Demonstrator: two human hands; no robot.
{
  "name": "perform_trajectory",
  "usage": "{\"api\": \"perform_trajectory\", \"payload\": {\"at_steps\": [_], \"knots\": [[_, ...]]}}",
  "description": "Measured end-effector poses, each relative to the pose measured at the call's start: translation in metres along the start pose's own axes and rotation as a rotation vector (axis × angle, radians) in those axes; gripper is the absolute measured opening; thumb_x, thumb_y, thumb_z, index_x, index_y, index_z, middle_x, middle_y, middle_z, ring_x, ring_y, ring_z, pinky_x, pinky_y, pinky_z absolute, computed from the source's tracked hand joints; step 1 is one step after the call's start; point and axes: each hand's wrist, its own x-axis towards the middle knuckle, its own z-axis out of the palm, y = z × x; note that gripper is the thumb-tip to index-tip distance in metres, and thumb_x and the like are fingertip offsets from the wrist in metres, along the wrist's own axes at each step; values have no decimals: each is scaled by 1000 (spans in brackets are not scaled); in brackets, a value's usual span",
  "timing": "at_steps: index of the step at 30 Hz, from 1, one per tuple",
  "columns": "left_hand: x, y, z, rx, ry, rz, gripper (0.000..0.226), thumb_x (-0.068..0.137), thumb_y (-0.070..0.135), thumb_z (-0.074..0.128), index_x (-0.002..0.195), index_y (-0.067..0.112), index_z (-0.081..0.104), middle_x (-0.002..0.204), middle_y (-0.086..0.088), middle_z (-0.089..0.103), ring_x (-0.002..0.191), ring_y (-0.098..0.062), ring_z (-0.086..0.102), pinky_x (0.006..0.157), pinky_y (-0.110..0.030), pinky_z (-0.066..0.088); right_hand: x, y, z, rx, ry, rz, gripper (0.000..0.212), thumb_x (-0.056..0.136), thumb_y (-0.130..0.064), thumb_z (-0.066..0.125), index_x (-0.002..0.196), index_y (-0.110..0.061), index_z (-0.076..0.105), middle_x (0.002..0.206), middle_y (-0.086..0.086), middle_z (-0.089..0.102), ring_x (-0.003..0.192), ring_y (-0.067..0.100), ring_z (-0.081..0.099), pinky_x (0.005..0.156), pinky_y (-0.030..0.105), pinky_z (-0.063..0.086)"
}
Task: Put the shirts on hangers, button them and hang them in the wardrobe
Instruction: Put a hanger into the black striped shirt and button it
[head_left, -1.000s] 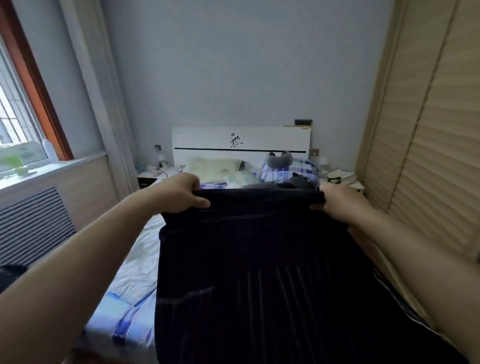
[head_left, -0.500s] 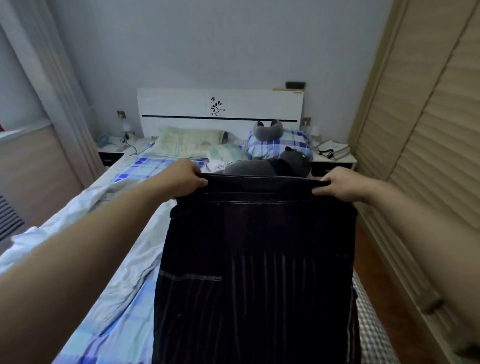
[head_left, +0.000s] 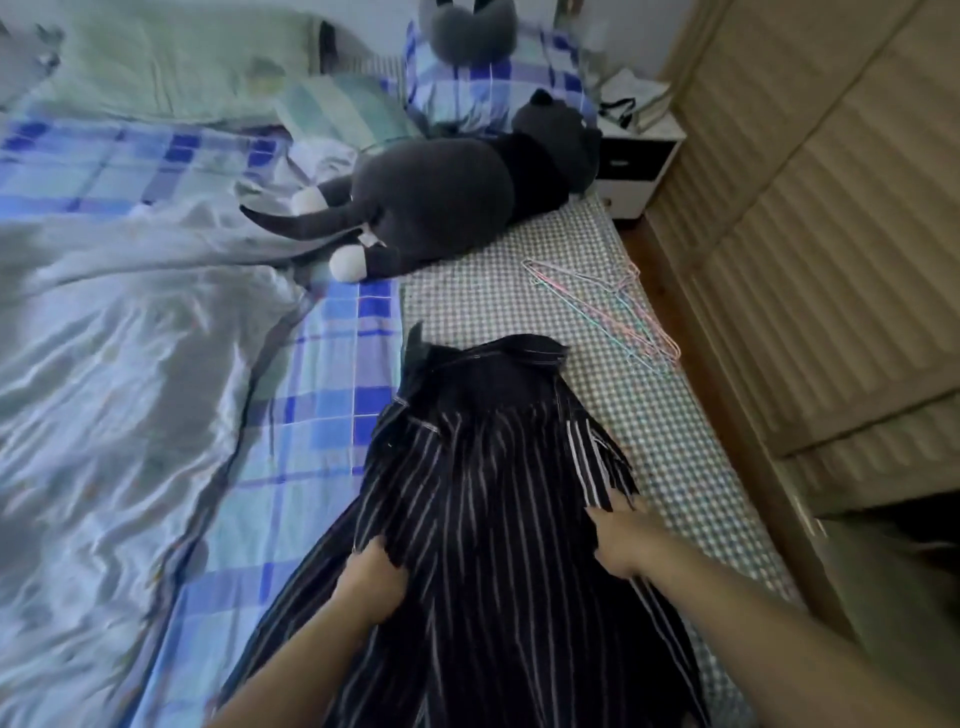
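The shirt (head_left: 488, 499), held up in the air a moment ago, now lies on the bed (head_left: 322, 395) at lower centre. The left hand (head_left: 371, 574) and right hand (head_left: 623, 540) pinch its sides. The hangers (head_left: 613, 312) wait upper right, so hangering looks next.

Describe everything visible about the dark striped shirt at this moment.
The striped shirt is dark, nearly black, with thin pale vertical stripes and light stitching at the seams; it looks like woven cotton. It lies spread lengthwise on the bed, collar end pointing away toward the plush cat, the collar rumpled. The lower part runs out of view at the bottom. The left hand and right hand pinch its two side edges. No hanger is in it; the wire hangers lie apart, further right.
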Motion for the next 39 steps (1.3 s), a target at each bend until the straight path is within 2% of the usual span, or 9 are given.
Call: {"api": "perform_trajectory", "payload": {"at_steps": [4,7,11,17,22,27,33,35,39], "knots": [[-13,30,-22,5,54,33,37,98,23,58,131,6,61,128,-15,66,119,-31,62,96,-34,48,15,52,-9,158,-80,95,62,106,-18,46,162,-19,18,169,9,9,153,34,16,119,41,31],[-13,72,-32,6,41,106,36,99,19,55,132,6,62,110,-10,70,97,-26,68,80,-29,52,18,82,-43,266,67,98,50,105,-20,47,154,-18,38,161,10,32,135,31,47,96,36,48],[-13,123,-18,24,20,178,44,101,24,54,145,16,53,102,0,65,65,-8,60,53,-19,44,40,116,-85,327,228,28,46,105,-21,48,150,-13,44,158,13,35,123,31,56,86,34,52],[48,174,41,-43,141,208,67,101,37,58,160,29,28,154,-11,38,121,-24,54,97,-29,45,166,159,-123,458,369,-64,42,103,-15,49,145,-10,50,145,15,51,89,26,65,57,30,49],[132,212,87,123,24,50,81,96,58,56,159,49,6,170,-9,-1,149,-39,28,117,-43,35,284,193,-141,453,643,17,30,91,-10,52,119,-6,62,123,20,62,106,39,63,83,39,55],[163,227,124,409,14,-83,86,98,61,47,156,48,-15,167,-17,-13,150,-48,13,119,-53,30,360,215,-152,637,838,186,42,96,-10,51,137,-5,51,138,21,51,126,42,52,104,47,44],[167,220,110,393,-38,-81,86,96,54,55,158,49,-4,169,-16,-8,152,-45,18,122,-51,25,373,221,-153,743,839,139,33,97,-4,50,129,-2,58,128,22,62,117,42,59,92,44,50],[176,214,105,313,-52,-44,82,93,45,60,160,45,12,170,-13,4,153,-41,17,124,-51,21,361,212,-155,980,774,49,26,102,-13,49,123,-5,63,121,20,64,102,39,65,81,43,52],[178,212,104,261,-86,-66,83,91,43,63,160,41,17,170,-11,6,155,-37,11,126,-47,15,301,175,-140,1999,409,-300,18,109,-15,42,102,-4,55,109,19,68,80,31,73,68,38,60]]}}
